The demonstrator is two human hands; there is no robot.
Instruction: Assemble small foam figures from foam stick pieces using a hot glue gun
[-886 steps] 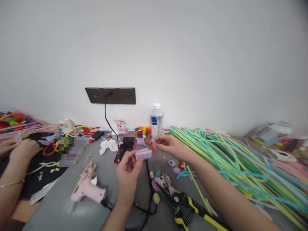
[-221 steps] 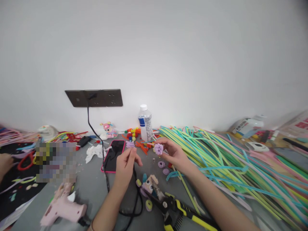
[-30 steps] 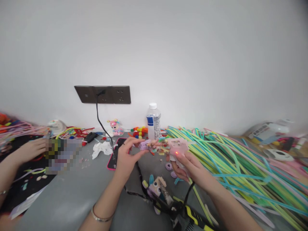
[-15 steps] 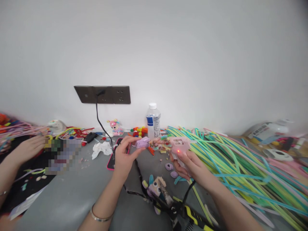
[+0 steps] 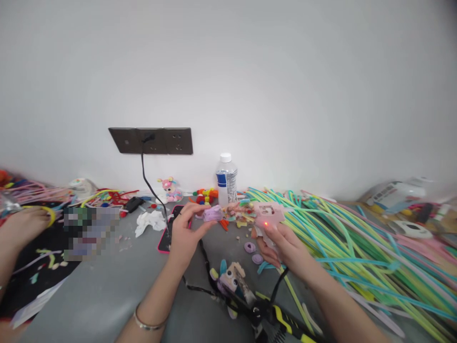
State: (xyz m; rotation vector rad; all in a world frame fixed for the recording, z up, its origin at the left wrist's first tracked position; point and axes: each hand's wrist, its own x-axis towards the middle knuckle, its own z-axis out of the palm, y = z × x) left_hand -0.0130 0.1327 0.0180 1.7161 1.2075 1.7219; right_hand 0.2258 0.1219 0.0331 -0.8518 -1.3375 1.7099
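Between the thumb and fingers of my left hand (image 5: 188, 228) is a small fuzzy purple piece (image 5: 213, 214), held up above the table. My right hand (image 5: 276, 240) grips a pale pink glue gun (image 5: 268, 215) with a red light glowing on its side. The gun's front end points left at the purple piece and is crusted with multicoloured scraps (image 5: 240, 212); whether the tip touches the piece I cannot tell. Below my hands lie a fuzzy doll with round eyes (image 5: 230, 280) and black-and-yellow pliers (image 5: 262, 312). Two purple rings (image 5: 253, 252) rest near my right hand.
Green, yellow and blue pipe cleaners (image 5: 350, 238) spread over the right side. A clear bottle (image 5: 226, 181) stands by the wall. A phone (image 5: 164, 241), crumpled tissue (image 5: 150, 223) and black cord (image 5: 150, 176) lie left of centre. At far left, a co-worker's hand (image 5: 24, 228) holds a yellow strand.
My hands keep nearly the same pose, with the purple piece still at the gun's front end. The co-worker's hand has moved left, drawing a yellow strand along. The view has shifted slightly.
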